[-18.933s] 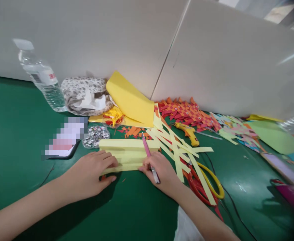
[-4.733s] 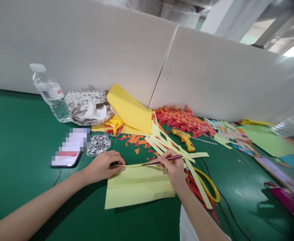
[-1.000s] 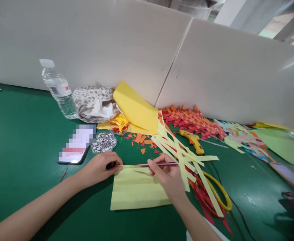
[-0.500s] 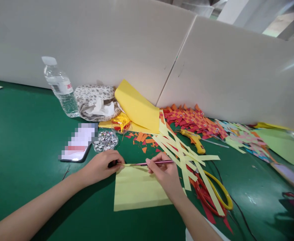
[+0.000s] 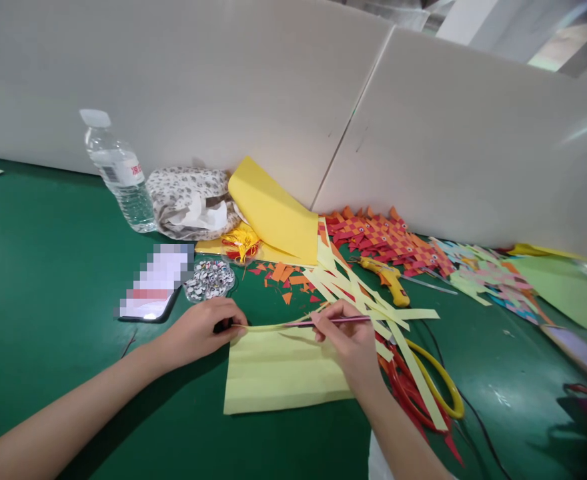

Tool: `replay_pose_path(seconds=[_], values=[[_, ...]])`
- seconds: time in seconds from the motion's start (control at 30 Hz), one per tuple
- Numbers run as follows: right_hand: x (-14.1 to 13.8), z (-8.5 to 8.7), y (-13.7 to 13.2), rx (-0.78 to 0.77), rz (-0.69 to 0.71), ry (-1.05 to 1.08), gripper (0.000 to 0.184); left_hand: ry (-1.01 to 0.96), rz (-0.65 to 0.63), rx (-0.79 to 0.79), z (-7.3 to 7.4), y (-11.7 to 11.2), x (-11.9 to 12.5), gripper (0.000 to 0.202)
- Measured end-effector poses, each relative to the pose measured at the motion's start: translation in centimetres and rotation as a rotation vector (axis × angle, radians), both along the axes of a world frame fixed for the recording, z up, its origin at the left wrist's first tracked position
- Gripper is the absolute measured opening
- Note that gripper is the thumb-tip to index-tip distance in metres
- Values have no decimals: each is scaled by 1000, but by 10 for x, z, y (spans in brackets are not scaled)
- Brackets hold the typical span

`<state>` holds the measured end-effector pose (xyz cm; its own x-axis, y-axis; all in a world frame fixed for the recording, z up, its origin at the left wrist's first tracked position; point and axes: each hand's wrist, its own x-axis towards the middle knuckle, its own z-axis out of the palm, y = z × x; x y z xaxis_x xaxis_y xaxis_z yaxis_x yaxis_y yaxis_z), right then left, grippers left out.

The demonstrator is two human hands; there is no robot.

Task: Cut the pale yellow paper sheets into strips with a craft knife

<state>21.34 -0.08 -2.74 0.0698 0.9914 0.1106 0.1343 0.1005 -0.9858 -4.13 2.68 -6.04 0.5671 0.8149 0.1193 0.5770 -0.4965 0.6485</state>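
A pale yellow sheet of paper [image 5: 283, 380] lies on the green table, and a narrow strip [image 5: 266, 328] stands up along its far edge. My left hand [image 5: 211, 327] is closed at the sheet's far left corner, pinching the strip's left end. In my right hand [image 5: 346, 340] is a slim pink craft knife [image 5: 351, 320], held almost level with its thin dark end pointing left along the strip. The right hand covers the sheet's far right corner. Loose pale yellow strips [image 5: 368, 320] lie in a crossed heap just beyond and right of this hand.
Scissors with red and yellow handles [image 5: 448, 373] lie partly under strips. Beyond are a yellow glue gun [image 5: 391, 280], woven red-orange paper pieces [image 5: 373, 233] and yellow paper [image 5: 273, 213]. To the left are a phone [image 5: 158, 287], a bag of googly eyes [image 5: 209, 279] and a water bottle [image 5: 121, 180].
My right hand has slid right along the sheet's far edge with the craft knife. More of the strip now stands apart from the sheet. My left hand has stayed at the corner.
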Motion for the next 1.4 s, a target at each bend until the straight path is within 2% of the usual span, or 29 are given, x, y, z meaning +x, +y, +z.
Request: replay_pose_path(seconds=[0.17, 0.4, 0.6, 0.87, 1.03, 1.13, 1.27, 1.4], values=[[-19, -1, -3, -138, 113, -42, 25, -7, -8, 11, 2, 0, 1, 15], [-25, -5, -2, -164, 134, -63, 26, -6, -20, 22, 2, 1, 1, 14], [-17, -10, 1, -162, 84, -53, 27, 1, -7, 19, 1, 0, 0, 13], [0, -5, 6, -103, -9, -77, 30, -12, -2, 19, 0, 0, 0, 14], [0, -4, 3, -52, -32, -75, 29, -14, 3, 16, 0, 0, 0, 15], [-6, -1, 0, -32, 9, -65, 27, -18, -2, 18, 0, 0, -1, 15], [-19, 1, -2, -106, 105, -76, 26, -9, -1, 25, 0, 0, 0, 14], [-27, -2, -3, -137, 116, -78, 26, -9, -5, 20, 0, 0, 0, 14]])
